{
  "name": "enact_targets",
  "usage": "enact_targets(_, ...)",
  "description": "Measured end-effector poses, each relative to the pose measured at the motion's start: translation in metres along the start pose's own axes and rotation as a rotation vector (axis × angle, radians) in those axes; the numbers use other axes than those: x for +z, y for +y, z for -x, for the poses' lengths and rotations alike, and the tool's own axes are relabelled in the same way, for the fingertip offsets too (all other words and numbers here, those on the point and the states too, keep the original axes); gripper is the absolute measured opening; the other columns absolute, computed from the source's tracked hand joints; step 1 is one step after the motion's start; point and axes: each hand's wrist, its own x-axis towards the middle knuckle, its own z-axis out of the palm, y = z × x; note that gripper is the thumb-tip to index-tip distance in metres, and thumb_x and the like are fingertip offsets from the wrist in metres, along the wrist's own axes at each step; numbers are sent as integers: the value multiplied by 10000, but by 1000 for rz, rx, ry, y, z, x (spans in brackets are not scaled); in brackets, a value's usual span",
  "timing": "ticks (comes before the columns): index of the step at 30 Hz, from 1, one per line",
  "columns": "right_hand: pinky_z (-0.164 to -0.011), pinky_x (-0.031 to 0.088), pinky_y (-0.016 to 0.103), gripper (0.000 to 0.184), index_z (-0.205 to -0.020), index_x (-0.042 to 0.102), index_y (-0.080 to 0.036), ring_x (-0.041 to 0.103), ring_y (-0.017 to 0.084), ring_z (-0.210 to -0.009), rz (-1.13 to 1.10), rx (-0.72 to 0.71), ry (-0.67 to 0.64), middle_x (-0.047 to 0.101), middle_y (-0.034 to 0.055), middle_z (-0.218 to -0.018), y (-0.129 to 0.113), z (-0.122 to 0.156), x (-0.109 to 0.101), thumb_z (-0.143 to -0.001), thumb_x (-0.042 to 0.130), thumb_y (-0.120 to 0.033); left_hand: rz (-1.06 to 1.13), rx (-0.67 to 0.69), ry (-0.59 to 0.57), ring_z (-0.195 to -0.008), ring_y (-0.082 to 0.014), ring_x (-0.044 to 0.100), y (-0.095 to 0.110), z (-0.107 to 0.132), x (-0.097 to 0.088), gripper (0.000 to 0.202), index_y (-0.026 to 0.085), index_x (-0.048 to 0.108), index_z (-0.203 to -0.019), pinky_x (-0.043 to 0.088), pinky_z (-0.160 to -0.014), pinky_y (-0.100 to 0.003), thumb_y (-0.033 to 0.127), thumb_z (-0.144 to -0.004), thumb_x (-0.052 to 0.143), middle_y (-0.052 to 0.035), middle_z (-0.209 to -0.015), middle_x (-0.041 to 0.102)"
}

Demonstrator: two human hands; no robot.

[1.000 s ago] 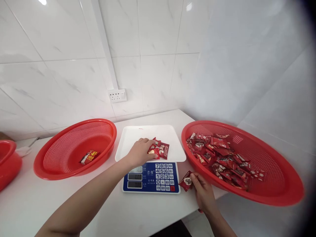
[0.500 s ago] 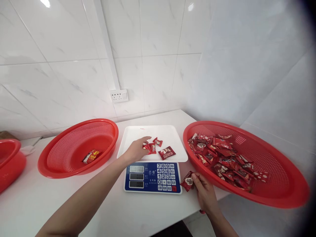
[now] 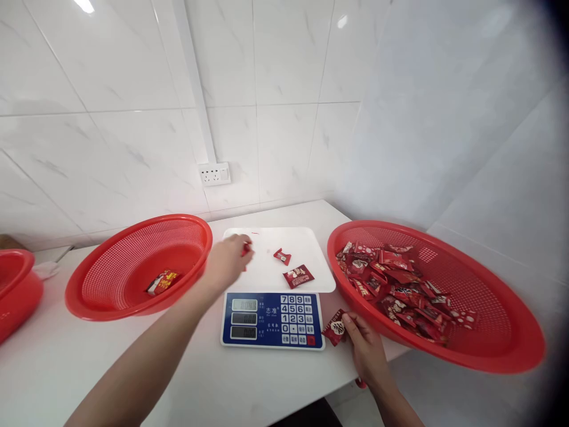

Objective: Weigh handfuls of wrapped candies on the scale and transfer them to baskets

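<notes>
My left hand [image 3: 229, 261] is closed on a red candy packet [image 3: 246, 249] and hovers over the left edge of the scale's white tray [image 3: 306, 240]. Two red packets lie on the tray: a small one [image 3: 281, 256] and a larger one [image 3: 298, 276]. My right hand [image 3: 367, 350] rests on the table's front edge, pinching a dark red packet [image 3: 335, 328] just right of the blue scale keypad [image 3: 272, 319]. A big red basket [image 3: 489, 350] at the right holds several red packets [image 3: 395, 284].
A red mesh basket [image 3: 133, 237] at the left holds one red and yellow packet [image 3: 160, 282]. Part of another red bowl [image 3: 15, 290] shows at the far left. A wall socket [image 3: 214, 174] sits on the tiled wall behind. The table corner meets the right wall.
My left hand picked a packet off the tray and moved left with it, toward the left basket. Two packets stay on the tray. My right hand has barely moved.
</notes>
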Motion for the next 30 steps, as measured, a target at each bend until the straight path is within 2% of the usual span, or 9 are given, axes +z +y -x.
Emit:
enact_targets(4, -504, 401, 256, 460, -596, 583, -193, 466, 138, -507, -27, 1, -11, 513, -9, -518, -2, 0, 2, -675, 619, -645, -134, -190, 148, -920, -309, 590, -54, -1, -47, 340, 200, 599, -1038, 443, -735, -417, 396, -855, 389, -113, -1030, 648)
enact_targets(7, -505, 404, 258, 455, -594, 585, -193, 472, 141, -509, -22, -1, -20, 524, -5, -523, 2, -1, 2, -688, 613, -637, -299, -153, 148, -1108, -363, 501, -67, 1, -47, 407, 174, 609, -1062, 364, -911, -516, 461, -842, 422, -151, -1131, 617)
enact_targets(9, -505, 403, 255, 444, -602, 590, -193, 474, 139, -512, -23, -9, -21, 529, -5, -527, 5, -2, 2, -698, 613, -626, -213, -7, 80, -1204, -346, 431, -52, 2, -29, 475, 155, 580, -1134, 310, -989, -516, 498, -839, 436, -160, -1235, 560)
enact_targets(11, -504, 400, 251, 431, -614, 597, -192, 473, 137, -516, -21, -23, -12, 532, -6, -533, 8, -3, 1, -707, 613, -613, 21, 171, -63, -1256, -285, 392, -24, 1, -3, 542, 147, 516, -1229, 302, -1034, -445, 524, -856, 405, -152, -1327, 486)
enact_targets(13, -498, 398, 250, 426, -613, 597, -192, 469, 136, -514, -16, -35, -1, 530, -6, -531, 9, -2, 2, -710, 613, -607, 82, 278, -172, -1294, -242, 361, 9, -2, 23, 572, 216, 470, -1287, 318, -1038, -392, 571, -843, 403, -103, -1385, 440)
enact_targets(18, -487, 404, 265, 448, -605, 600, -191, 479, 146, -492, -7, -41, 7, 548, 4, -516, 2, 1, 3, -695, 604, -630, 116, 367, -310, -1175, -303, 451, 59, -13, 55, 580, 216, 542, -1203, 393, -942, -426, 580, -752, 534, -109, -1210, 555)
enact_targets(25, -506, 409, 260, 449, -614, 604, -192, 483, 147, -516, 25, -41, -10, 546, 3, -535, 2, 0, 2, -705, 596, -631, 197, 286, -319, -857, -184, 605, 65, -16, 54, 244, 213, 631, -927, 486, -745, -280, 323, -710, 650, -42, -975, 619)
enact_targets(28, -512, 408, 255, 445, -613, 599, -193, 482, 144, -521, 28, -39, -14, 542, -1, -538, 4, 0, 1, -712, 594, -627, 228, 230, -193, -850, -149, 605, 49, -14, 32, 119, 218, 618, -872, 483, -769, -250, 246, -762, 584, -26, -961, 611)
enact_targets(30, -515, 408, 253, 440, -620, 600, -193, 481, 143, -526, 26, -46, -24, 541, -1, -542, 4, 0, 0, -720, 592, -621, 216, 165, -63, -893, -163, 595, 26, -12, 9, 130, 213, 602, -893, 479, -801, -277, 250, -817, 503, -47, -1021, 589)
